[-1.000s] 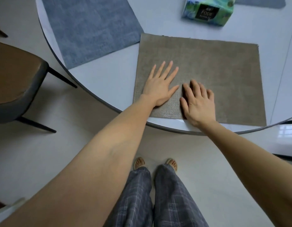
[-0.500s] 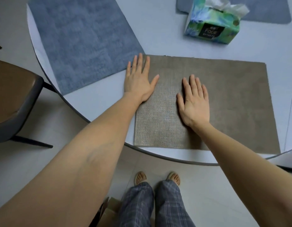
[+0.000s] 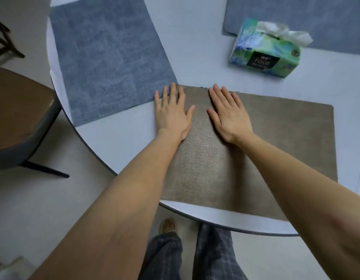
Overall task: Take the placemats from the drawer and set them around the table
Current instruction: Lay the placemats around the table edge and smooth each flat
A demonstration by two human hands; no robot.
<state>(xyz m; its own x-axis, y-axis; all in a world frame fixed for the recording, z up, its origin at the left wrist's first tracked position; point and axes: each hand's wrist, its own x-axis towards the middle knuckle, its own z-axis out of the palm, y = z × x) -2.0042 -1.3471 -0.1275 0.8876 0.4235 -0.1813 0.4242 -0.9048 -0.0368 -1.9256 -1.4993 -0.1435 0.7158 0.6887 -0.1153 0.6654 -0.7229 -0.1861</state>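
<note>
1. The rectangular taupe woven placemat [image 3: 255, 150] looks like coarse cloth, with a faint sheen near the wrists.
2. The rectangular blue-grey placemat [image 3: 106, 57] is matt, mottled fabric.
3. The round pale table [image 3: 195, 47] is smooth and matt, with a dark edge.
4. The green-blue tissue pack [image 3: 264, 55] is glossy plastic wrap; soft white paper sticks out.
5. The brown chair seat [image 3: 15, 106] looks smooth, slightly shiny.

Tissue box [image 3: 266, 55] blocks far right; bare tabletop [image 3: 195, 57] ahead.
</note>
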